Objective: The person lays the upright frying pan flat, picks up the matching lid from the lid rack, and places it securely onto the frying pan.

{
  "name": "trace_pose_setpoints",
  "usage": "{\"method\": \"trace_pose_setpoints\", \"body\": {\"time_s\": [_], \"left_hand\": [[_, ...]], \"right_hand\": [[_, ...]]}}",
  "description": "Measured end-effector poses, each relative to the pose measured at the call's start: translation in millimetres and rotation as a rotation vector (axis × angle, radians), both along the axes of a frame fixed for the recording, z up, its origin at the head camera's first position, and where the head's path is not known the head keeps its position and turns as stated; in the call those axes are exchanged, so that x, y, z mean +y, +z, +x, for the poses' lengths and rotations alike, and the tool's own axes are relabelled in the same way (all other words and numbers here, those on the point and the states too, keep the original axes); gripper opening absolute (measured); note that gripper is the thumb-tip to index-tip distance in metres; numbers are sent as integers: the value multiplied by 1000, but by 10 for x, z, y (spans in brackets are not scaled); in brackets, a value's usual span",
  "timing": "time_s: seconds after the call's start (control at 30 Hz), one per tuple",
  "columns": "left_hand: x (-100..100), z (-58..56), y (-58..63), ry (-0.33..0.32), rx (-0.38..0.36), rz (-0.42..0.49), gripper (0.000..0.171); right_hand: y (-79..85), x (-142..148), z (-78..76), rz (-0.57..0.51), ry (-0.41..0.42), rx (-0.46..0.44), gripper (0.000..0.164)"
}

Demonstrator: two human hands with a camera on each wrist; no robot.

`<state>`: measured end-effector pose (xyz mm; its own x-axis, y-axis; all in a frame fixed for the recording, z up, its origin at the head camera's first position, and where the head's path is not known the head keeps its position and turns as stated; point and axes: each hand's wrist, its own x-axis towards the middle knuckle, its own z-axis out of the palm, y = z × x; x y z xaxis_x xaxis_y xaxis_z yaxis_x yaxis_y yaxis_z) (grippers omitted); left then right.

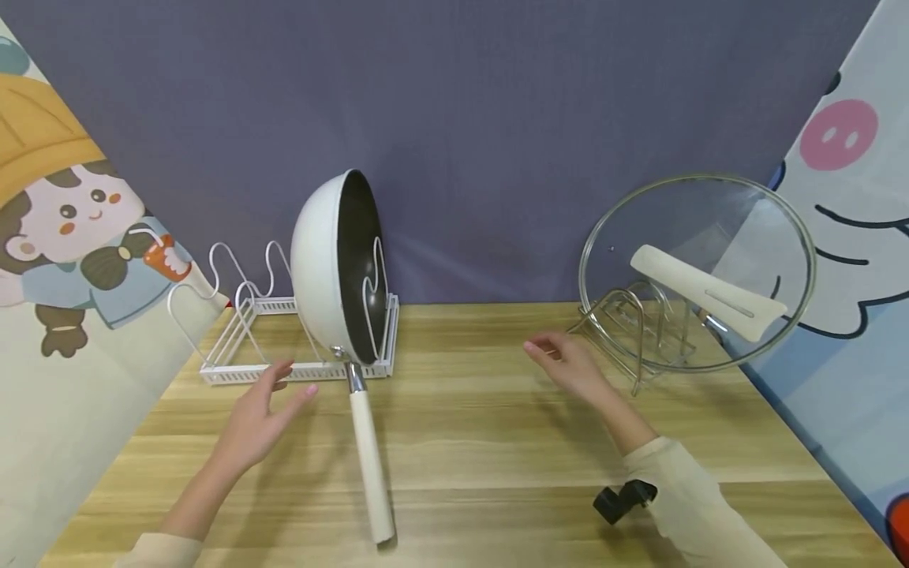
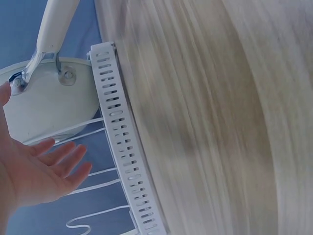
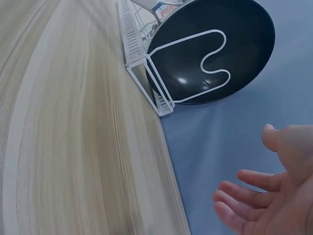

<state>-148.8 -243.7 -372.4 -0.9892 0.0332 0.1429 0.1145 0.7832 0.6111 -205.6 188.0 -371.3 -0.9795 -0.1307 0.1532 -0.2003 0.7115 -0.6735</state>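
Note:
A white frying pan (image 1: 316, 256) with a dark inside stands on its edge at the right end of a white wire rack (image 1: 298, 371). Its pale handle (image 1: 371, 465) points toward the front of the table. My left hand (image 1: 252, 430) hovers left of that handle, in front of the rack, with fingers extended and nothing in it. In the left wrist view, the left palm (image 2: 34, 174) shows bare. To the right, my right hand (image 1: 568, 367) is held loosely in the air beside a metal wire stand (image 1: 639, 335). The right wrist view shows those fingers (image 3: 249, 196) holding nothing.
A large glass lid (image 1: 682, 225) with a long cream handle (image 1: 710, 293) leans upright in the wire stand. A black strap mount (image 1: 625, 501) sits at the right sleeve. A dark cloth backdrop (image 1: 461, 158) rises behind the wooden table (image 1: 469, 457), with cartoon-printed panels at both sides.

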Motion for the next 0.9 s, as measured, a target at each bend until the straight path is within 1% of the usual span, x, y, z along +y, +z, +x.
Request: {"method": "trace_pose_setpoints", "body": {"time_s": [0.17,0.37,0.47,0.77,0.9], "left_hand": [[40,-31,-8,-26,-16,41,70],[78,-23,5,-38,-48,97,66],[100,-30,4,-44,-68,120,66],[183,-72,-8,-64,-126,190,66],[221,-95,-5,-71,-136,213,65]], "right_hand": [[-4,-58,-2,-30,13,-46,42],[-21,-168,-11,-150,53,-131,42],[-28,-221,-13,-196,69,-159,41],[-68,-327,24,-227,99,-202,40],[-93,-355,26,-256,100,-227,40]]}}
